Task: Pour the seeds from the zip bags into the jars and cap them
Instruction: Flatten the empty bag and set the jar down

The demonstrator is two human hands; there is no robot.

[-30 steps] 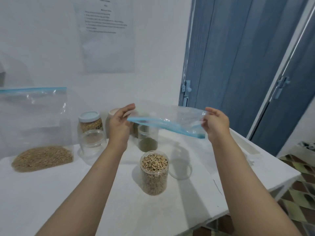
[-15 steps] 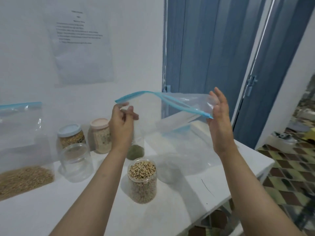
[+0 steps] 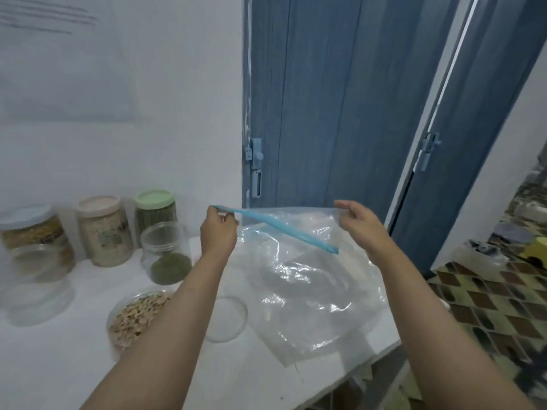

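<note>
An empty clear zip bag [image 3: 299,279] with a blue zip strip hangs from both hands, and its lower part lies on the right side of the white table [image 3: 59,365]. My left hand [image 3: 219,235] pinches the left end of the strip. My right hand [image 3: 359,227] pinches the bag's upper right edge. An uncapped jar of beige seeds [image 3: 134,316] stands under my left forearm, with a clear lid [image 3: 229,319] lying flat beside it. Behind it is an uncapped jar [image 3: 165,253] holding a little green seed.
Three capped jars stand along the wall: green lid [image 3: 154,202], pink lid [image 3: 103,232], blue lid [image 3: 29,226]. An empty clear jar [image 3: 38,285] stands at the left. A blue door [image 3: 325,113] is behind the table's right end, and the tiled floor [image 3: 488,306] lies past its edge.
Both hands have come down and to the right with the empty bag, whose lower part now rests on the table. My right hand, open before, now pinches the bag's edge.
</note>
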